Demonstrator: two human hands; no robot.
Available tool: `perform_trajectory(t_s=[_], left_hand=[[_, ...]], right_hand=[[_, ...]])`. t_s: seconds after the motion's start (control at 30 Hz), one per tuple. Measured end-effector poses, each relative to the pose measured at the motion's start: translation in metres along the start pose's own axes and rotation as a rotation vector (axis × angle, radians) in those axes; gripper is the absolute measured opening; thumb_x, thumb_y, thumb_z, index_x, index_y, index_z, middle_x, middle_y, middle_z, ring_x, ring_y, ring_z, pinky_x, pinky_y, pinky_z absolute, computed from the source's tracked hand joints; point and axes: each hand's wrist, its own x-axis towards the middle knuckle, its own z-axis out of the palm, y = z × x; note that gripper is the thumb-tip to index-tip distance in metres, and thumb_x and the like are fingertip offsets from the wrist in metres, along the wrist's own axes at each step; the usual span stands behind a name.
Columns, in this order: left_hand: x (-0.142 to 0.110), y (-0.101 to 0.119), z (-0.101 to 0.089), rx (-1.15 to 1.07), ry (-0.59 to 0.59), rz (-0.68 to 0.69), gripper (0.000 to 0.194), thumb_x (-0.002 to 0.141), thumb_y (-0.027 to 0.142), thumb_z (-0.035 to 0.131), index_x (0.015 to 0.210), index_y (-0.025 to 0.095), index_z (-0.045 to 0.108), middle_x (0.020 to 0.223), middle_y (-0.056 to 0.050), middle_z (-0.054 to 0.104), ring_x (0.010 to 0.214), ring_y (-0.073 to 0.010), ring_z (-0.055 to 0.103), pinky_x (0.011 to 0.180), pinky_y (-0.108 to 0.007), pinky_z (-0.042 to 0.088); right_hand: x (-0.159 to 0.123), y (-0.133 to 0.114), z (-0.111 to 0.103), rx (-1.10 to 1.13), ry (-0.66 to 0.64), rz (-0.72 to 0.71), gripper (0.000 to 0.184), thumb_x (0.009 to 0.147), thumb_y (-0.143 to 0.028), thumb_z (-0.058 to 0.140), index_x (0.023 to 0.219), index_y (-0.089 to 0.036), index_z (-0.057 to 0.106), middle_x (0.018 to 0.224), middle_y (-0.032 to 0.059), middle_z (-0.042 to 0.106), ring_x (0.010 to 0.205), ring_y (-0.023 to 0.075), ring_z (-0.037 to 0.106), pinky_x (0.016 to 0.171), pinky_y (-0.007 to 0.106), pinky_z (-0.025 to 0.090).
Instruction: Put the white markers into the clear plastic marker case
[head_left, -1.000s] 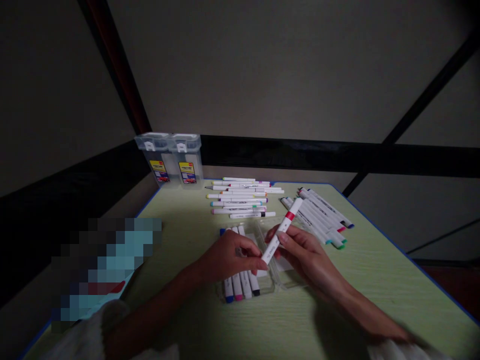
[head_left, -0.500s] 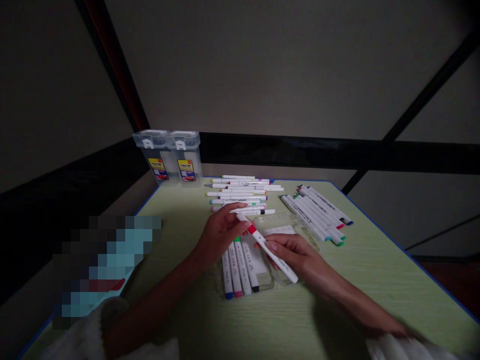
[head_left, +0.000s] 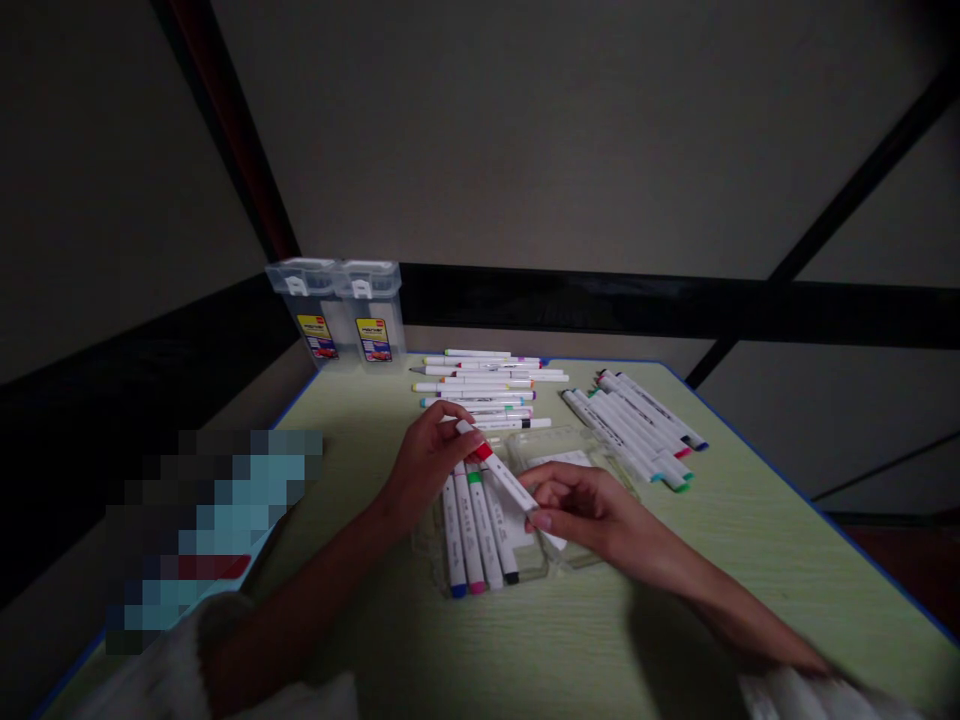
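A white marker with a red band [head_left: 508,483] slants between my two hands. My left hand [head_left: 431,460] pinches its upper end near the red band, and my right hand [head_left: 581,505] grips it lower down with thumb and fingers. Beneath them lies an opened clear plastic case [head_left: 536,575] on the table. Several white markers [head_left: 480,540] rest side by side in its left half, their ends blue, pink, white and black; one shows a green band. My left hand hides their upper ends. A white paper insert [head_left: 562,460] shows in the case.
Behind the case, several white markers [head_left: 487,385] lie in a loose stack. More markers [head_left: 630,425] are grouped to the right. Two clear lidded boxes [head_left: 337,315] stand at the back left of the green table [head_left: 750,560]. A pixelated item [head_left: 225,530] lies on the left.
The red-banded marker has shifted a little left and down in my hands. My right hand has moved along it toward its lower end.
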Motion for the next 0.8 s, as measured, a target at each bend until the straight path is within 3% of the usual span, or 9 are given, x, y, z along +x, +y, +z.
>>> perform_trajectory(t_s=[0.17,0.3,0.5,0.8], left_hand=[[0.001,-0.001,-0.002,0.020,0.007,-0.004,0.015,0.067,0.020,0.058,0.074,0.017,0.046,0.053,0.007,0.055,0.048,-0.0056,0.049,0.049,-0.017,0.038],[0.003,-0.004,-0.005,0.003,0.014,-0.003,0.015,0.068,0.022,0.059,0.075,0.017,0.047,0.054,0.006,0.056,0.050,-0.0058,0.050,0.051,-0.018,0.038],[0.005,-0.009,-0.006,0.000,0.017,-0.012,0.015,0.067,0.024,0.060,0.075,0.016,0.049,0.053,0.005,0.055,0.050,-0.0064,0.050,0.051,-0.019,0.039],[0.004,-0.007,-0.005,0.068,0.047,-0.009,0.015,0.066,0.024,0.059,0.076,0.015,0.053,0.061,0.003,0.057,0.055,-0.0080,0.053,0.053,-0.019,0.041]], right_hand=[[-0.003,-0.002,-0.006,-0.058,-0.005,0.014,0.030,0.071,-0.029,0.063,0.096,-0.015,0.054,0.057,-0.0068,0.043,0.050,0.0069,0.039,0.046,0.021,0.029],[-0.007,-0.007,-0.007,-0.107,-0.002,-0.030,0.040,0.070,-0.027,0.065,0.106,-0.016,0.052,0.066,-0.0031,0.051,0.060,0.0100,0.046,0.055,0.024,0.037],[-0.013,-0.011,-0.006,-0.262,-0.035,-0.133,0.027,0.069,-0.028,0.067,0.094,-0.019,0.063,0.074,0.0006,0.060,0.065,0.0109,0.050,0.058,0.025,0.043],[-0.012,-0.009,-0.006,-0.390,-0.058,-0.229,0.022,0.073,-0.029,0.064,0.092,-0.017,0.066,0.080,0.0040,0.067,0.069,0.0130,0.060,0.062,0.026,0.048]])
